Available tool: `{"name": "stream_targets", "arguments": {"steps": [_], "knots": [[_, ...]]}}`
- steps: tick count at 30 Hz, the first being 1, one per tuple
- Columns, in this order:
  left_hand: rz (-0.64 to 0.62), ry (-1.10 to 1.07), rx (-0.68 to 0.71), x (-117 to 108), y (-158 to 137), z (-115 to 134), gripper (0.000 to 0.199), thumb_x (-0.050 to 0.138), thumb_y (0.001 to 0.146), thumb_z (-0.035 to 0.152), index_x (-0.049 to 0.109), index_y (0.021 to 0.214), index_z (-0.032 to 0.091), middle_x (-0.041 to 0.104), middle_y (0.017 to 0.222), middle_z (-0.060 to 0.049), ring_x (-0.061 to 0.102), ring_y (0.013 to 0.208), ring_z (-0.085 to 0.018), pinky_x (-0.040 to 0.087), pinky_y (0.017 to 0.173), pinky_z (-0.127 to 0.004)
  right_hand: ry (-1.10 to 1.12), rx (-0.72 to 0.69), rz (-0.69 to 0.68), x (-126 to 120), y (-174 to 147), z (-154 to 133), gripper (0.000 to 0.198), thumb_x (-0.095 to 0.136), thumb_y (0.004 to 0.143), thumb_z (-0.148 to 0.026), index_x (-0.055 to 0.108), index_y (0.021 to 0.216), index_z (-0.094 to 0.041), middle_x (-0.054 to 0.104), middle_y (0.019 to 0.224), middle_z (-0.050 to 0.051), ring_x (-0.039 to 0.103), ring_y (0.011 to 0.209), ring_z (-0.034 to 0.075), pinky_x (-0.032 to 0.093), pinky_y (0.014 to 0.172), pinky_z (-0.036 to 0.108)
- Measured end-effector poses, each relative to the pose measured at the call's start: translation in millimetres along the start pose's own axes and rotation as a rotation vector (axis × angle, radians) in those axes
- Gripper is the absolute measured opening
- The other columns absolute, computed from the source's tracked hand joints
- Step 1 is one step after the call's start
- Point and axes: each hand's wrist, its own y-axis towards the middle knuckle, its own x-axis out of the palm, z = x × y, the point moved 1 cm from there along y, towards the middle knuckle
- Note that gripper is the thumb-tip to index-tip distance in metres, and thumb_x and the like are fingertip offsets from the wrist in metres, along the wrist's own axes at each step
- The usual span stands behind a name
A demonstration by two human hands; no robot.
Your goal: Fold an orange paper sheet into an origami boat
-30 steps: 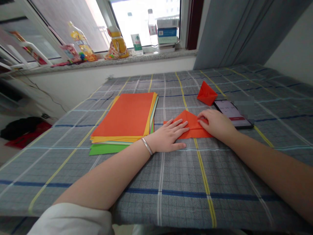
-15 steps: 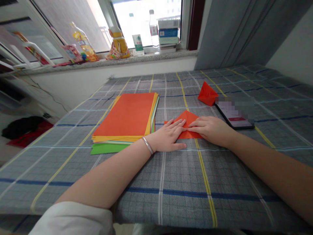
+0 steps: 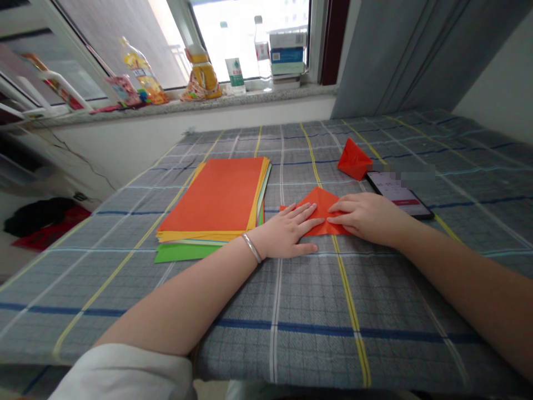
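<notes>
Head view: I've got both sets of fingers flat, gripping nothing, left hand point(image 3: 287, 232) and right hand point(image 3: 368, 216) pressing the half-folded orange paper point(image 3: 320, 208) onto the checked cloth point(image 3: 316, 311), folding unfinished, paper stack point(image 3: 216, 203) beside.

Matt orange paper point(image 3: 322, 201); woven checked cloth point(image 3: 316, 311).

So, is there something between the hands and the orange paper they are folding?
Nothing visible. The left hand lies flat on the orange folded paper, and the right hand presses its right part. Both touch it directly.
</notes>
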Motion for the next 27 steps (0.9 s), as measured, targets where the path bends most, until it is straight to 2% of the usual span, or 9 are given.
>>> {"name": "stream_targets", "arguments": {"steps": [6, 12, 15, 18, 22, 24, 27], "knots": [[0.004, 0.0, 0.005, 0, -1, -1, 0.072, 0.043, 0.096, 0.059, 0.03, 0.152, 0.015, 0.016, 0.161, -0.019, 0.013, 0.151, -0.029, 0.016, 0.121, -0.049, -0.047, -0.044, -0.045, -2, -4, 5, 0.017, 0.064, 0.086, -0.02, 0.077, 0.096, -0.022, 0.074, 0.11, 0.006, 0.065, 0.099, 0.027, 0.05, 0.084, 0.042], [0.005, -0.014, -0.006, 1, -1, -2, 0.068, 0.039, 0.097, 0.058, 0.029, 0.153, 0.019, 0.017, 0.162, -0.016, 0.012, 0.151, -0.029, 0.016, 0.12, -0.052, -0.032, 0.015, -0.094, -8, -6, 3, 0.021, 0.06, 0.086, -0.016, 0.076, 0.097, -0.024, 0.073, 0.113, 0.004, 0.064, 0.104, 0.028, 0.05, 0.085, 0.043], [0.012, -0.016, -0.016, 1, -1, -2, 0.065, 0.036, 0.098, 0.057, 0.029, 0.153, 0.022, 0.017, 0.162, -0.014, 0.012, 0.151, -0.029, 0.016, 0.119, -0.054, 0.018, 0.135, -0.09, -9, -9, 5, 0.024, 0.053, 0.089, -0.017, 0.076, 0.094, -0.021, 0.074, 0.112, 0.006, 0.066, 0.103, 0.027, 0.051, 0.086, 0.042], [0.016, -0.01, -0.022, 1, -1, -1, 0.065, 0.037, 0.098, 0.057, 0.028, 0.153, 0.024, 0.017, 0.162, -0.013, 0.012, 0.151, -0.029, 0.015, 0.119, -0.056, 0.146, 0.326, -0.089, -4, -14, 12, 0.027, 0.048, 0.092, -0.028, 0.074, 0.091, -0.021, 0.073, 0.114, 0.007, 0.066, 0.103, 0.027, 0.051, 0.089, 0.042], [0.06, 0.03, -0.05, -1, 1, 3, 0.056, 0.036, 0.1, 0.048, 0.032, 0.152, 0.025, 0.023, 0.161, -0.01, 0.019, 0.15, -0.029, 0.013, 0.119, -0.056, 0.37, 0.64, 0.006, 12, -17, 24, 0.033, 0.049, 0.091, -0.039, 0.069, 0.11, -0.021, 0.072, 0.11, 0.008, 0.066, 0.102, 0.027, 0.051, 0.09, 0.043], [0.085, 0.056, -0.068, -1, 3, 6, 0.052, 0.035, 0.101, 0.043, 0.037, 0.15, 0.024, 0.027, 0.16, -0.009, 0.023, 0.149, -0.029, 0.013, 0.12, -0.055, 0.427, 0.688, 0.052, 20, -15, 26, 0.046, 0.059, 0.084, -0.044, 0.063, 0.122, -0.018, 0.07, 0.11, 0.011, 0.065, 0.1, 0.027, 0.051, 0.09, 0.043], [0.108, 0.06, -0.062, -1, 5, 7, 0.05, 0.034, 0.101, 0.038, 0.04, 0.148, 0.022, 0.031, 0.159, -0.008, 0.023, 0.148, -0.029, 0.016, 0.12, -0.053, 0.392, 0.716, 0.063, 29, -10, 23, 0.065, 0.068, 0.075, -0.051, 0.059, 0.13, -0.016, 0.066, 0.109, 0.013, 0.064, 0.099, 0.029, 0.052, 0.089, 0.044]]}}
